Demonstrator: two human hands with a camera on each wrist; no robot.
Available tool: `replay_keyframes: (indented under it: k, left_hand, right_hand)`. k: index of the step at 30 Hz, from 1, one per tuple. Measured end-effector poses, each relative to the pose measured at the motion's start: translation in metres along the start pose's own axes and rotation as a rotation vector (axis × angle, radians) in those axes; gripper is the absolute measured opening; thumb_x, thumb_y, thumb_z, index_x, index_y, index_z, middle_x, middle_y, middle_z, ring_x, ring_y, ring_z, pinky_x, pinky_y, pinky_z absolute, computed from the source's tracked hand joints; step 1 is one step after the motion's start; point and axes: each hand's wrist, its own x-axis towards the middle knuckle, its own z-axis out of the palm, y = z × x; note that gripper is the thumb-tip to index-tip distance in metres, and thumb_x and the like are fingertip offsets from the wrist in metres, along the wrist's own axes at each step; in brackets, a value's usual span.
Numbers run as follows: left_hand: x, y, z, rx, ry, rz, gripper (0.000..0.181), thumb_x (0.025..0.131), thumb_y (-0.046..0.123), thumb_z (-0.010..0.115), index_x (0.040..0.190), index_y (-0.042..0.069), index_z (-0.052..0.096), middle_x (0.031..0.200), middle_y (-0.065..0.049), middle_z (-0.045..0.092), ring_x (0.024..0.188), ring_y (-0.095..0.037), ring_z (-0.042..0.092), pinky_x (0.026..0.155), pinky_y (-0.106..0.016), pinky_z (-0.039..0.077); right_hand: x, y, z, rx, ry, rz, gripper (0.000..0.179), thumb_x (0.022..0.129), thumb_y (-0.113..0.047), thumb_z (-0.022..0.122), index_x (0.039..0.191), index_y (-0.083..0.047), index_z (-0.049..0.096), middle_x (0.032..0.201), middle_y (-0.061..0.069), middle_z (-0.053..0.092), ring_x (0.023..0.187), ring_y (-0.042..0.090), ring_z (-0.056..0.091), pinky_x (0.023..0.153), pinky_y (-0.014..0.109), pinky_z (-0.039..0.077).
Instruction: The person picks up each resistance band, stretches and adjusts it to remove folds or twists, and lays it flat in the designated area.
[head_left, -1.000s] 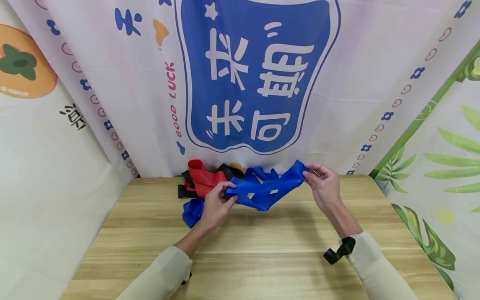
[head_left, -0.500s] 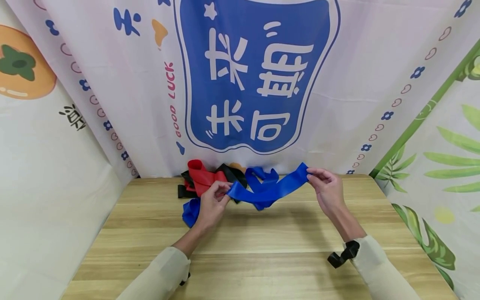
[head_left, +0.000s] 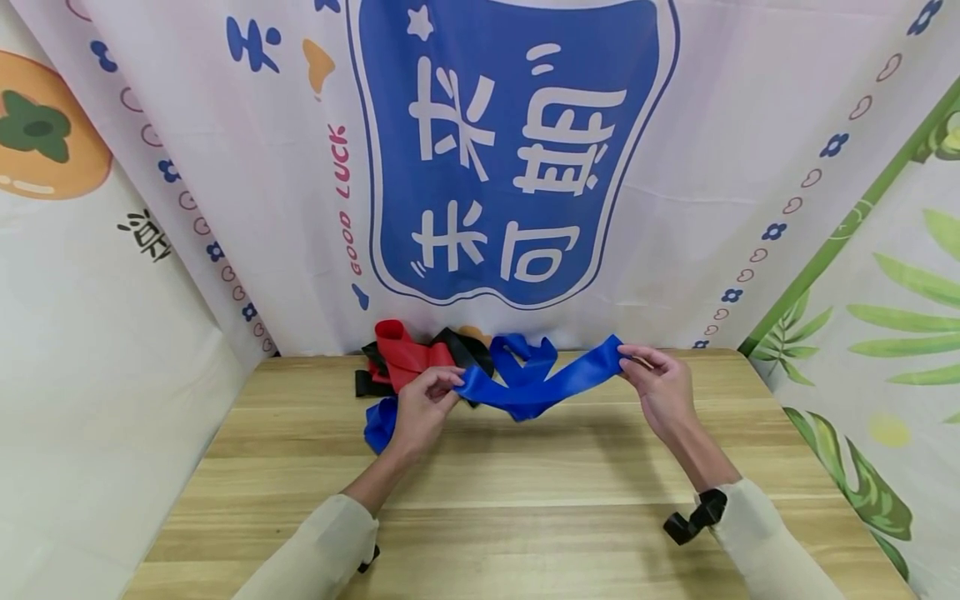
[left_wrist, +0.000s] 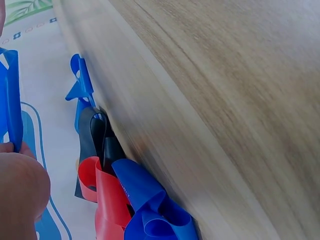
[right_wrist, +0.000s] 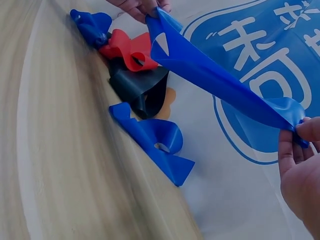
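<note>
In the head view, a flat blue rubber band [head_left: 558, 387] hangs in a shallow curve between the two hands, above the table. My left hand [head_left: 422, 408] pinches its left end between thumb and fingers. The right hand [head_left: 660, 392] pinches the other end, higher up. Seen from the right wrist, the band [right_wrist: 220, 82] runs as a folded strip with a small gap near the left hand's end. Behind and below it, a second blue band [right_wrist: 155, 142] lies loosely looped on the table.
A red band [head_left: 405, 354] and black bands [head_left: 468, 350] lie heaped at the table's back edge, by the printed cloth wall [head_left: 300, 275]. Another crumpled blue band [head_left: 380, 425] rests beside my left wrist. Black straps [head_left: 697, 517] hang at the cuffs.
My hands have drawn slightly apart, the right one moving right and down. The held blue band has gone from a spread, gapped shape to a narrower curved strip.
</note>
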Motion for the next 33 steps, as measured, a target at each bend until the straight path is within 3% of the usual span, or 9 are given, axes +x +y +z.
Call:
replay_keyframes:
  k: [12, 18, 22, 26, 33]
  left_hand:
    - [0.001, 0.002, -0.001, -0.008, -0.017, -0.065, 0.018, 0.089, -0.011, 0.078, 0.104, -0.001, 0.081, 0.125, -0.016, 0.072, 0.112, -0.031, 0.073, 0.094, -0.023, 0.059]
    - [0.001, 0.001, -0.001, 0.010, -0.037, -0.080, 0.015, 0.095, 0.006, 0.080, 0.109, 0.003, 0.082, 0.127, -0.010, 0.072, 0.114, -0.025, 0.071, 0.096, -0.019, 0.057]
    - [0.003, -0.002, 0.001, 0.021, -0.003, -0.050, 0.016, 0.098, 0.014, 0.078, 0.109, 0.003, 0.082, 0.124, -0.011, 0.073, 0.110, -0.022, 0.071, 0.094, -0.017, 0.056]
    - [0.004, -0.004, 0.005, 0.024, 0.049, -0.032, 0.014, 0.095, 0.008, 0.079, 0.107, 0.002, 0.083, 0.121, -0.011, 0.074, 0.109, -0.021, 0.071, 0.091, -0.016, 0.057]
    - [0.008, -0.004, 0.012, -0.008, 0.085, -0.079, 0.015, 0.091, 0.001, 0.082, 0.106, 0.001, 0.083, 0.121, -0.013, 0.074, 0.113, -0.027, 0.070, 0.090, -0.017, 0.058]
  right_hand:
    - [-0.009, 0.004, -0.016, -0.034, -0.004, 0.008, 0.018, 0.098, 0.011, 0.066, 0.110, 0.005, 0.078, 0.110, 0.008, 0.074, 0.099, 0.015, 0.076, 0.090, 0.030, 0.062]
    - [-0.011, 0.003, -0.025, -0.038, -0.003, 0.004, 0.015, 0.099, 0.008, 0.067, 0.111, 0.010, 0.076, 0.108, 0.007, 0.077, 0.097, 0.016, 0.077, 0.090, 0.031, 0.062]
    - [-0.013, 0.005, -0.031, -0.064, 0.022, 0.015, 0.013, 0.099, 0.006, 0.069, 0.109, 0.009, 0.076, 0.106, 0.006, 0.077, 0.093, 0.016, 0.077, 0.088, 0.031, 0.063]
    - [-0.016, 0.006, -0.035, -0.092, 0.058, 0.035, 0.011, 0.097, 0.007, 0.070, 0.106, 0.007, 0.076, 0.106, 0.006, 0.077, 0.091, 0.014, 0.077, 0.086, 0.030, 0.063]
    - [-0.021, 0.009, -0.046, -0.170, 0.065, 0.052, 0.014, 0.097, 0.006, 0.071, 0.111, 0.008, 0.074, 0.106, 0.002, 0.074, 0.093, 0.012, 0.076, 0.086, 0.028, 0.063]
